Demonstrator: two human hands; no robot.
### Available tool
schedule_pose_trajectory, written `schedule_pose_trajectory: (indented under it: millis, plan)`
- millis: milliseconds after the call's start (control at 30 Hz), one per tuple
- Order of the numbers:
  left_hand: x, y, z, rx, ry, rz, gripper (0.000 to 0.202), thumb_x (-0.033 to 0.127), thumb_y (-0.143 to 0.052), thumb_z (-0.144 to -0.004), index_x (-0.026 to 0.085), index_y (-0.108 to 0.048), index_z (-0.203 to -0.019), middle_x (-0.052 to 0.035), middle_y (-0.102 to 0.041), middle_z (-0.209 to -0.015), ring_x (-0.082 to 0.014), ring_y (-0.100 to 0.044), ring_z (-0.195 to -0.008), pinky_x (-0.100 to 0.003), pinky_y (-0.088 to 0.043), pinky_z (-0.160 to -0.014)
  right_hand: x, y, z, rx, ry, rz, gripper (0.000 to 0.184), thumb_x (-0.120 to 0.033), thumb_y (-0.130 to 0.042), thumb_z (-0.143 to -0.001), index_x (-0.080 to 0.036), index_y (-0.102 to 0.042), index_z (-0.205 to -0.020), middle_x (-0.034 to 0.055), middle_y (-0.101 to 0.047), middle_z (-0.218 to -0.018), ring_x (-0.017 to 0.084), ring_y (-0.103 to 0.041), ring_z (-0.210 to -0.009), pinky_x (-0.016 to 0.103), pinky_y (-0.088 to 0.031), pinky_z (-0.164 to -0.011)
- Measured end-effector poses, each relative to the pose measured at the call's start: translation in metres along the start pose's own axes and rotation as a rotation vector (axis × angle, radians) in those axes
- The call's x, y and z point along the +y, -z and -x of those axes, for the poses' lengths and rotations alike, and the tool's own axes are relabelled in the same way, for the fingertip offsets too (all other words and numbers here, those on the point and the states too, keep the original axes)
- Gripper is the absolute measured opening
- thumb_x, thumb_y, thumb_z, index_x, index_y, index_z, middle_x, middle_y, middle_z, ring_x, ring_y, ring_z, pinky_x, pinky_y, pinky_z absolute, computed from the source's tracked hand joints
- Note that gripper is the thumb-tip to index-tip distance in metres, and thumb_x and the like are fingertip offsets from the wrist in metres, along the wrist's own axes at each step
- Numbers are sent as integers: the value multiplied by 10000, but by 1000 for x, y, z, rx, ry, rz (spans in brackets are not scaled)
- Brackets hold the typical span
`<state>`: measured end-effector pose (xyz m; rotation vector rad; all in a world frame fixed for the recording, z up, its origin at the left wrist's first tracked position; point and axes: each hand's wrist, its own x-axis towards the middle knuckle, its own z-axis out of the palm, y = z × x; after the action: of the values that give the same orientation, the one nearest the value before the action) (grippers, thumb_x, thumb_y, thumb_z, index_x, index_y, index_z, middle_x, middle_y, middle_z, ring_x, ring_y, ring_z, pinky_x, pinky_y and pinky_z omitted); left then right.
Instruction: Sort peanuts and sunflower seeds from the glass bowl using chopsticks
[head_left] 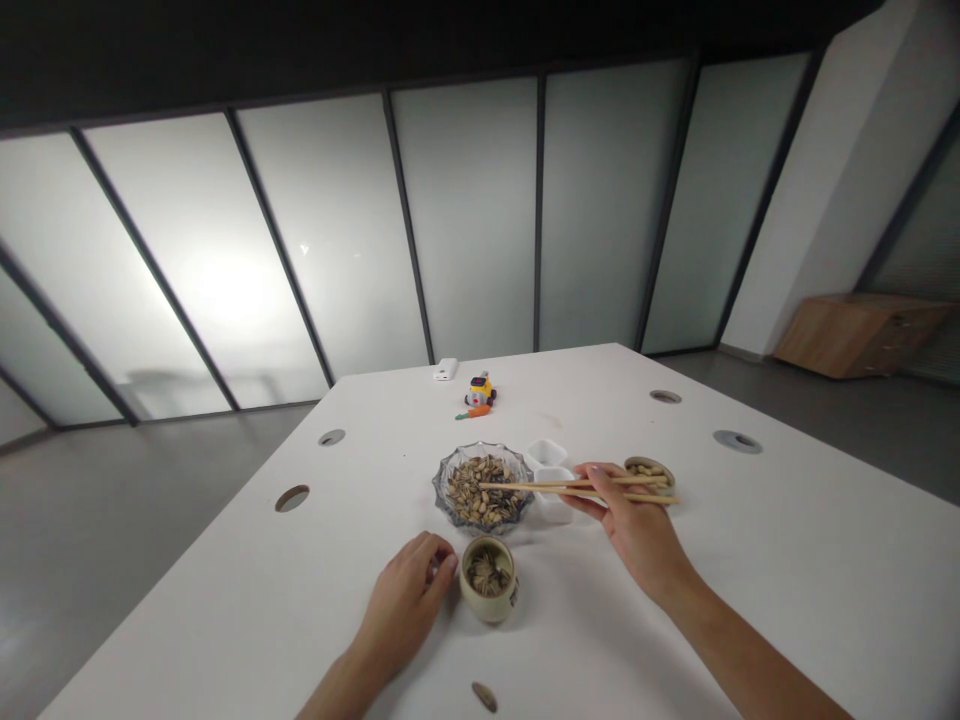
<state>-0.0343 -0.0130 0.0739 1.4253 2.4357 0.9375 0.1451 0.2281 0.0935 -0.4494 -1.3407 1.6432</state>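
A pair of wooden chopsticks (pixel 555 487) is held in my right hand (pixel 626 515), their tips over the striped sunflower seeds (pixel 491 503) in a scalloped glass bowl (pixel 442 490). Whether a seed sits between the tips is too small to tell. My left hand (pixel 409 597) rests on the table with its fingers curled, holding nothing I can see. Just right of its fingertips stands a small pale-green ceramic cup (pixel 489 608) with sunflower seeds inside; I cannot tell if they touch. One loose sunflower seed (pixel 484 697) lies near the front of the table.
Beyond my right hand are white plastic cups (pixel 547 453) and a small bowl (pixel 628 463) of what look like peanuts. Farther back on the white table (pixel 360 520) lie a toy carrot (pixel 478 411), a yellow toy vehicle (pixel 481 392) and a white device (pixel 445 370).
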Motion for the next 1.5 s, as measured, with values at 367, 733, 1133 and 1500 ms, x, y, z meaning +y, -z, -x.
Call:
schedule_pose_trajectory:
  millis: [367, 733, 1133, 1500]
  plan:
    - [2, 1, 0, -8, 18, -4, 251, 341, -464, -1031, 240, -676, -945, -62, -750, -966, -239, -679, -886, -313, -478, -787, -48, -1, 15, -552, -295, 73, 446, -621, -857, -807, -180, -786, -817, 68, -763, -786, 245, -774, -707, 380, -691, -642]
    - [1, 1, 0, -4, 9, -12, 243, 337, -475, -1037, 241, -684, -961, -55, -759, -969, -234, -683, -866, -314, -477, -772, -67, -14, 31, -783, -208, 369, 255, -470, -864, -834, -222, -844, -781, 37, -746, -726, 200, -682, -673, 275, -564, -612]
    - [0, 1, 0, -1, -4, -3, 247, 340, -466, -1042, 242, -675, -953, -52, -748, -963, -235, -676, -869, -307, -466, -766, -67, -14, 33, -833, -193, 304, 272, -439, -790, -923, -208, -830, -785, 38, -724, -791, 206, -746, -717, 298, -610, -683]
    - [1, 1, 0, -3, -1, 14, 246, 336, -464, -1036, 235, -672, -953, -55, -735, -955, -235, -667, -863, -303, -454, -756, -65, 15, 8, -580, -32, 185, 333, -532, -772, -930, -217, -811, -829, 58, -730, -840, 239, -759, -768, 367, -685, -711]
